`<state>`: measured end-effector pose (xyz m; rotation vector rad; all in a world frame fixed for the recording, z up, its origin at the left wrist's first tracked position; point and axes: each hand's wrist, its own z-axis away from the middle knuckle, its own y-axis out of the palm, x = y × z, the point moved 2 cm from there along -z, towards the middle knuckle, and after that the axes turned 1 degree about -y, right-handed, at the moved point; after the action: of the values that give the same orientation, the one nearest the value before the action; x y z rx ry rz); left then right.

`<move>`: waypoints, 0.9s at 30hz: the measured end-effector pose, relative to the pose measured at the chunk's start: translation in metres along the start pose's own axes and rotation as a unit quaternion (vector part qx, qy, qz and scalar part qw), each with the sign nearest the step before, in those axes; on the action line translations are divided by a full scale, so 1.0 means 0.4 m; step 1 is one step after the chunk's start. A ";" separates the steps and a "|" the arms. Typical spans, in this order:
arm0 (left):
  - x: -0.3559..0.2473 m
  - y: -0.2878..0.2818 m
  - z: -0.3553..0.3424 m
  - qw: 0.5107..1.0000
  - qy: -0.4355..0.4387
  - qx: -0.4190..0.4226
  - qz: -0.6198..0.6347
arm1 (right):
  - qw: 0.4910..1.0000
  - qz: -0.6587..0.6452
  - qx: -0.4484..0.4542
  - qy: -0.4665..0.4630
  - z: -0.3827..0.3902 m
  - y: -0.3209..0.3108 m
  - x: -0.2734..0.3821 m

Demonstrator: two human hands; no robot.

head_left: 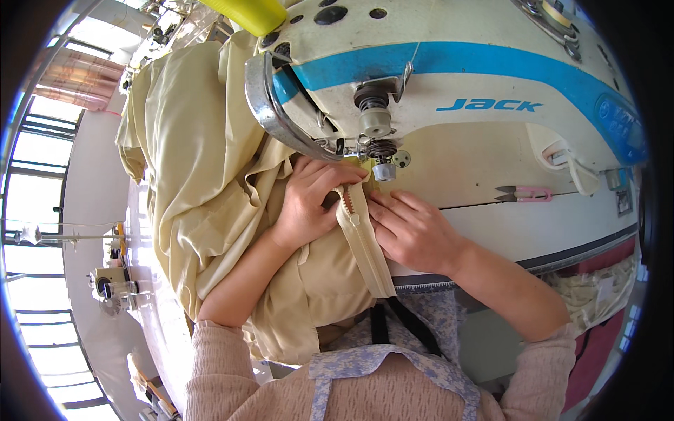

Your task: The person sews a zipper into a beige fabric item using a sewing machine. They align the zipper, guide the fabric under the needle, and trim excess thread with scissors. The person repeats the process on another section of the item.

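under the head of a white and blue sewing machine (477,81), a beige zipper (366,242) slants down toward the person's lap, teeth showing near its upper end. the left hand (316,193) has its fingers bent over that end; i cannot tell whether its grip is clamped on the zipper. the right hand (418,231) rests over the counter (491,238), fingertips at the zipper's right edge; its thumb is hidden, so i cannot tell that grip's state. beige cloth (196,154) is heaped to the left and runs under the left forearm. pink-handled snips (523,194) lie to the right, below the machine's arm. past the counter's right edge, crumpled pale material (597,298) lies near maroon cloth (595,351); whether it is a bag or something bagged, i cannot tell.
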<state>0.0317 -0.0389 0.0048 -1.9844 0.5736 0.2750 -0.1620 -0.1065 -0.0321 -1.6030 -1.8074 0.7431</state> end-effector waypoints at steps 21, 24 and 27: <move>-0.048 -0.086 0.094 0.989 -0.035 0.042 -0.136 | 0.990 -0.096 0.101 -0.010 -0.013 -0.050 0.112; -0.109 -0.124 0.130 0.968 -0.098 0.074 -0.218 | 0.985 -0.141 0.077 -0.069 0.013 -0.039 0.169; -0.178 -0.084 0.124 0.967 0.052 0.110 -0.225 | 0.983 -0.154 0.037 -0.098 0.050 -0.043 0.195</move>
<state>-0.0099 0.0372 0.0383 -1.8581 0.1956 -0.1685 -0.1951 -0.0312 -0.0267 -1.1983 -2.0794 0.8335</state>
